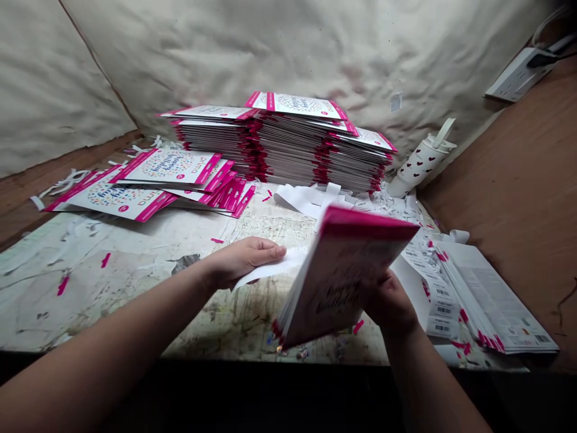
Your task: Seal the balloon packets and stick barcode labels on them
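Observation:
My left hand (246,260) pinches a white paper strip (274,269) over the middle of the table. In my right hand (390,300) is a bundle of pink-and-white packets (333,270), tilted upright and blurred by motion, with "happy birthday" print on the face. The strip's far end reaches toward the bundle's left edge; whether the two touch I cannot tell. Beside my right hand lies a sheet of barcode labels (442,300).
Tall stacks of packets (293,144) stand at the back, with a looser pile (130,186) at left. More packets lie face down (496,294) at right. A heart-patterned tumbler (421,163) leans near the right wall, below a power strip (518,75). Paper scraps (306,198) litter the table.

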Action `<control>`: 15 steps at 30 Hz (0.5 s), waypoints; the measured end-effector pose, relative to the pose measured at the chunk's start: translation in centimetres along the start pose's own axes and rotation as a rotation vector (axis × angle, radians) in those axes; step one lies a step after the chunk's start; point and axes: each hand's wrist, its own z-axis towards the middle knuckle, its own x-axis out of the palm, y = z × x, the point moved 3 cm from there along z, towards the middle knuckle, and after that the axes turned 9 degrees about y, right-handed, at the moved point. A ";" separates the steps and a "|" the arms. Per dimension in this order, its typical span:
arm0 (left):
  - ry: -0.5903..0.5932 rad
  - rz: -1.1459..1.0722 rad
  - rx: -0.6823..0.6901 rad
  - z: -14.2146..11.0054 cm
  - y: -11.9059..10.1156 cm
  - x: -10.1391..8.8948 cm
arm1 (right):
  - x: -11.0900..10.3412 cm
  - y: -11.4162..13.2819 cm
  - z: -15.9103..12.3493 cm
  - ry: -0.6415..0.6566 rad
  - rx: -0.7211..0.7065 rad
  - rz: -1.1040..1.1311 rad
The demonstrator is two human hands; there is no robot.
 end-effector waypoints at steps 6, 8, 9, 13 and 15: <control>-0.158 1.034 -0.161 1.0 2.4 -4.3 | -3.1 -3.4 0.3 -0.433 0.029 0.331; -0.288 1.176 -0.068 1.0 2.5 -2.7 | -3.2 -4.3 0.2 -0.431 0.084 0.355; -0.315 1.233 0.005 1.1 2.7 -1.3 | -3.3 -4.7 0.1 -0.428 0.102 0.357; -0.194 1.467 0.123 2.2 4.5 4.3 | -4.2 -4.2 -0.8 -0.456 0.053 0.278; -0.136 1.473 0.065 2.9 5.3 5.3 | -5.0 -2.1 -1.5 -0.502 -0.043 0.208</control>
